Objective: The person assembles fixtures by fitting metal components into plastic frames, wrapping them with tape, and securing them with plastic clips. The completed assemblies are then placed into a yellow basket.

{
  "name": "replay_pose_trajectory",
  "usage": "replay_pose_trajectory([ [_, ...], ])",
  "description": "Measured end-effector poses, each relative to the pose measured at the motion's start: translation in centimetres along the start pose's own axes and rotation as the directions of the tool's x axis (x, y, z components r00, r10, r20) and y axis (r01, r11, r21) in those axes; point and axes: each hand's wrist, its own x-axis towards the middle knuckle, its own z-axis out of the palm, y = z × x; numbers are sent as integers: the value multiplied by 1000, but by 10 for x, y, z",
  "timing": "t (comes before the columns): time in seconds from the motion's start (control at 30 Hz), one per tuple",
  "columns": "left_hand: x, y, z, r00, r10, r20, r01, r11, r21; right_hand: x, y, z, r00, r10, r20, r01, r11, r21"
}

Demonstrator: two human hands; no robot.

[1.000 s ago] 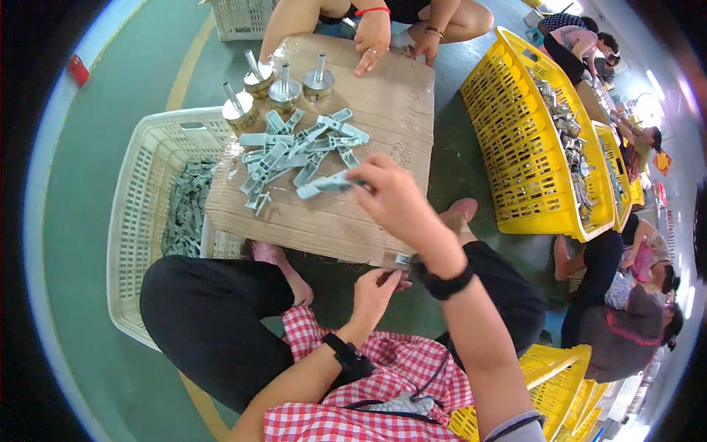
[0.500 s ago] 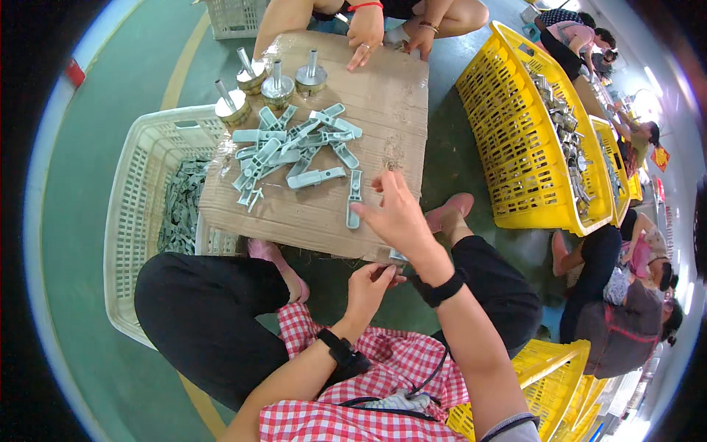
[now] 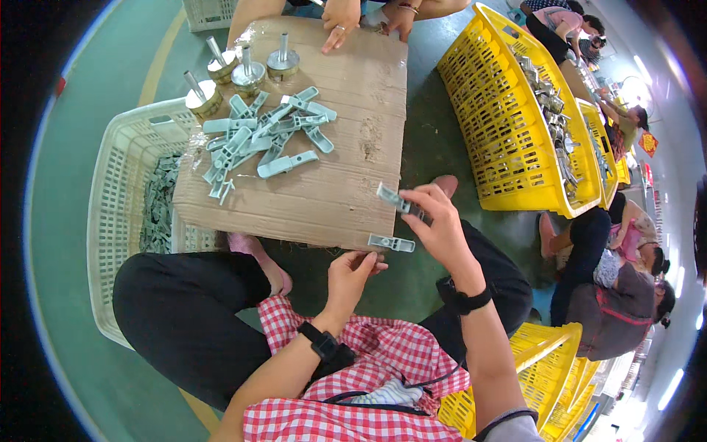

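My right hand [image 3: 444, 230] is closed on a pale grey-green plastic lever [image 3: 390, 194], held over the right edge of a cardboard sheet [image 3: 317, 199]. Just below it, a second plastic lever [image 3: 391, 243] lies across the sheet's near right corner, its end sticking out past the edge. At the near edge my left hand [image 3: 352, 278] has its thumb and fingers pinched together; whatever is between the tips is too small to name. Farther back on the cardboard is a loose pile of similar levers [image 3: 269, 132]. Several round metal pieces with upright stems [image 3: 248, 72] stand behind the pile.
A white crate [image 3: 103, 221] of more plastic levers stands at the left. Across the cardboard are another person's hands [image 3: 341, 22]. A yellow crate [image 3: 508, 132] full of metal parts is at the right, with more yellow crates [image 3: 541, 353] lower down. Other people sit farther right.
My right hand has picked up the lever that lay alone on the cardboard and brought it to the right edge. The corner lever now shows fully. My left hand stays pinched; the whole view has shifted.
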Motion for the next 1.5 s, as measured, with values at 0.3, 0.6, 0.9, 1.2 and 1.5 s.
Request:
replay_pose_trajectory([
  [0.3,0,-3,0,1000,11,6,-11,999,53,-27,23,13,998,-42,47,46,993,-104],
  [0.6,0,0,0,1000,5,1,-6,996,93,-29,24,13,996,-55,75,67,983,-168],
  [0.9,1,-4,-1,1000,10,11,-10,998,59,-27,24,16,995,-65,72,76,984,-163],
  [1.2,2,-6,-3,1000,18,3,-19,999,47,-22,14,9,987,-83,141,115,964,-239],
  [1.5,1,-7,-1,999,14,-42,-11,998,55,75,-47,59,901,-412,135,430,888,-162],
])
